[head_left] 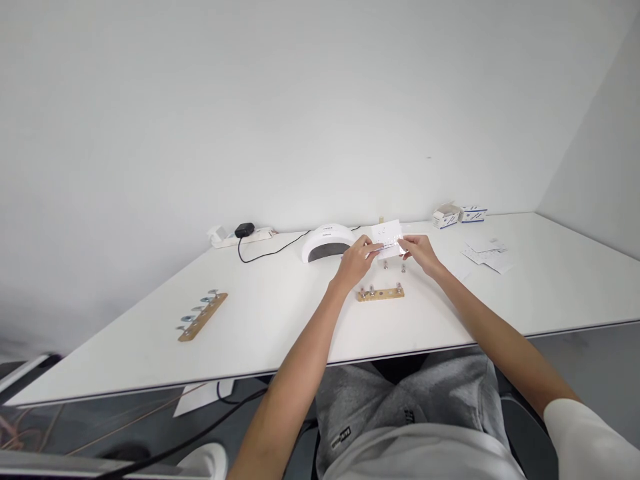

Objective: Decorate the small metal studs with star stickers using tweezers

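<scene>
1. White card (388,239) — a small sheet with tiny items on it, too small to make out — is held above the white table (280,320), just in front of the domed white lamp (327,244).
2. Left hand (356,261) pinches the card's left edge with fingers closed on it; right hand (420,252) grips its right edge likewise.
3. Wooden strip (381,293) with metal studs lies just below the hands — a second strip (202,315) sits well apart at left.
4. Small boxes (459,215) and loose papers (486,253) lie at right.
</scene>
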{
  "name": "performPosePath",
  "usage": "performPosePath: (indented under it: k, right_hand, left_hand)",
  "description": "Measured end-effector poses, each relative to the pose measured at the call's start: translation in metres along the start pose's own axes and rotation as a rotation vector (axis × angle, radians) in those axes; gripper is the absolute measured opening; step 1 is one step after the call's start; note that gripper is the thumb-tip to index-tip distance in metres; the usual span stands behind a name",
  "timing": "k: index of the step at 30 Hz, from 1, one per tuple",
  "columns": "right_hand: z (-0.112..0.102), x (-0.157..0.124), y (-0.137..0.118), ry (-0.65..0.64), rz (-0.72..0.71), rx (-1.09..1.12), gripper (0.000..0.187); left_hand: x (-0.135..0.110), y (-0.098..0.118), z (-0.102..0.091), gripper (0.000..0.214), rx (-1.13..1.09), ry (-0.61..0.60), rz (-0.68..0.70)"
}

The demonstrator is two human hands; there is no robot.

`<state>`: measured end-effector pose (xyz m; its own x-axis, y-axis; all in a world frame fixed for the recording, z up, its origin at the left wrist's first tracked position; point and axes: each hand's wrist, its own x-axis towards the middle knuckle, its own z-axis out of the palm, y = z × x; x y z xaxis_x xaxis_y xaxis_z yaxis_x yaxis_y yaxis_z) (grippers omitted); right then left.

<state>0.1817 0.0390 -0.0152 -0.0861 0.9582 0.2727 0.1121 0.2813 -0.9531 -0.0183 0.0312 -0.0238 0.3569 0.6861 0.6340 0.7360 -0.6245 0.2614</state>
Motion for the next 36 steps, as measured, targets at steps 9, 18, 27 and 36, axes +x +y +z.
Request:
performPosePath:
  k: [9, 18, 27, 36]
  right_hand:
    - [0.0007, -0.0016, -0.0035, -0.017, -0.003, 0.011, 0.021]
    - [0.0003, -0.0006, -0.0008, -0.035, -0.017, 0.009, 0.022]
    - [0.0003, 0.0001, 0.0004, -0.031, -0.014, 0.025, 0.025]
    - [-0.0003, -0.0005, 0.0003, -0.034, -0.027, 0.002, 0.025]
  left_hand:
    - [-0.0009, 0.0027, 0.0006, 0.030, 0.108, -0.013, 0.026]
    - [-0.0006, -0.0004, 0.0025, 0.030, 0.132, -0.025, 0.023]
    - [-0.0009, 0.0020, 0.0004, 0.032, 0.136, -0.026, 0.019]
    - [-0.0006, 0.0023, 0.0003, 0.033, 0.118, -0.035, 0.014]
